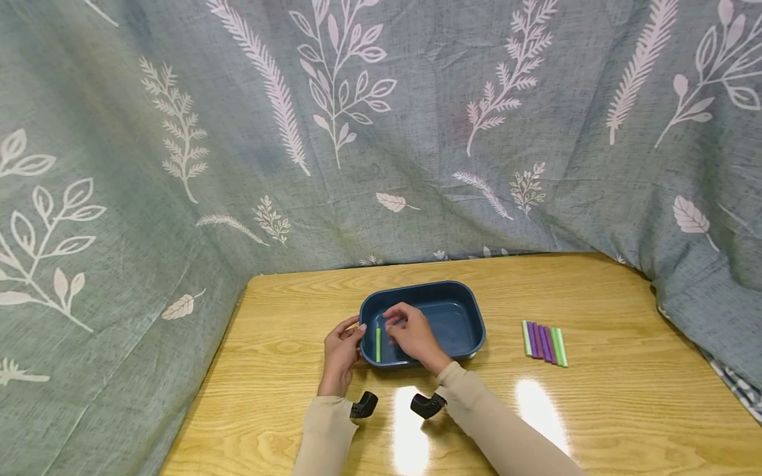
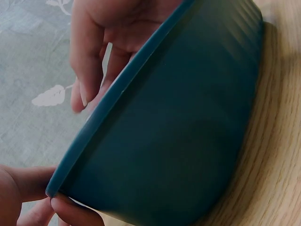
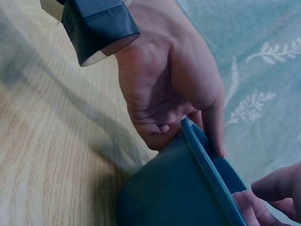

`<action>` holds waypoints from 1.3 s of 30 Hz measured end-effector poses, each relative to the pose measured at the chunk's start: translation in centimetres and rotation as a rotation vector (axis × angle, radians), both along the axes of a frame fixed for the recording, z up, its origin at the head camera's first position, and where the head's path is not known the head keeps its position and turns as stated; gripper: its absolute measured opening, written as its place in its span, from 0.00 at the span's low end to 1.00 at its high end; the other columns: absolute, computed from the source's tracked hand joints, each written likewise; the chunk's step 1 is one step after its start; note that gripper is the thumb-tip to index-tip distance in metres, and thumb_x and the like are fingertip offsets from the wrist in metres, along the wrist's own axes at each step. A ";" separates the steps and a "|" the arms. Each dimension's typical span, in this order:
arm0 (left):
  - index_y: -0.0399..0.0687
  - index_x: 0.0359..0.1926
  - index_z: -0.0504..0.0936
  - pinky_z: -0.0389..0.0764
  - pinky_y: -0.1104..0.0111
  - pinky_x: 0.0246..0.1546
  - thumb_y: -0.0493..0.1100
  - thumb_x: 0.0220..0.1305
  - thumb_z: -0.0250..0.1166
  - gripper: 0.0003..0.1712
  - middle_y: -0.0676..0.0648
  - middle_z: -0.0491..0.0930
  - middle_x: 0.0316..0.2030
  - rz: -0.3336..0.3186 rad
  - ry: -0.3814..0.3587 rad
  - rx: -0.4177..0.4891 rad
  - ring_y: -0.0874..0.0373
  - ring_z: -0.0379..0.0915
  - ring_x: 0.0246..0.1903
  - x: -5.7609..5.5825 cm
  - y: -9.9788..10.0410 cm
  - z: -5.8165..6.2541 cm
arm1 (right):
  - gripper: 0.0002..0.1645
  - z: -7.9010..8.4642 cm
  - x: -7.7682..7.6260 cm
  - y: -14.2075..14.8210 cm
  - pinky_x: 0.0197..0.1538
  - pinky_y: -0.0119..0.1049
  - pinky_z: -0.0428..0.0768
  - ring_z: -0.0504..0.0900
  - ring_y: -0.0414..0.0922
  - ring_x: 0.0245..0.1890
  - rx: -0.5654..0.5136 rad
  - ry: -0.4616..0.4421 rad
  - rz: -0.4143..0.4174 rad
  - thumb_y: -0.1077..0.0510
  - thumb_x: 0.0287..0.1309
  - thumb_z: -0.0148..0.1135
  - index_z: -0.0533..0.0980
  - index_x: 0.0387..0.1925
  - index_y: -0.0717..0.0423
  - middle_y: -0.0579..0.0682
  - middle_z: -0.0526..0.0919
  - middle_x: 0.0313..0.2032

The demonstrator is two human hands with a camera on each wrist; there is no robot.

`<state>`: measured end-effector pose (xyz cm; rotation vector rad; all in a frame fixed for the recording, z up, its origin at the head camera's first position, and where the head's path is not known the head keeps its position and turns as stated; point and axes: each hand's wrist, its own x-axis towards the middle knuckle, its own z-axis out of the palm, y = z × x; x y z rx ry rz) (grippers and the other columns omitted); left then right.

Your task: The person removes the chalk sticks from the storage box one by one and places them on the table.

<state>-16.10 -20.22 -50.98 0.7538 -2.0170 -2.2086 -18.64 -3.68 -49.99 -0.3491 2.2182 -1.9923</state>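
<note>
A dark blue rectangular tub (image 1: 458, 360) stands on the wooden table in front of me. My left hand (image 1: 342, 356) pinches its left rim, thumb over the edge and fingers outside; in the left wrist view the fingertips (image 2: 75, 213) show at the rim's corner. Inside, along the left wall, lies one green stick (image 1: 378, 345). My right hand (image 1: 413, 334) reaches over the near rim into the tub, fingers loosely bent and just right of that stick, with nothing seen between them. In the right wrist view the left hand (image 3: 164, 80) shows at the tub's wall (image 3: 164, 188).
Right of the tub, a row of several purple and green sticks (image 1: 546, 344) lies side by side on the table (image 1: 286, 317). A grey-green curtain with leaf prints (image 1: 417, 132) hangs behind the table and along both sides. Black camera mounts (image 1: 427, 405) sit on the wrists.
</note>
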 end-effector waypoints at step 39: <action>0.34 0.65 0.79 0.75 0.74 0.23 0.37 0.76 0.66 0.21 0.51 0.79 0.36 -0.019 0.011 0.011 0.61 0.78 0.31 0.1 0.1 0.0 | 0.17 -0.4 -1.1 -1.3 0.34 0.36 0.70 0.73 0.44 0.29 0.519 -0.043 0.275 0.71 0.61 0.67 0.79 0.52 0.66 0.51 0.78 0.31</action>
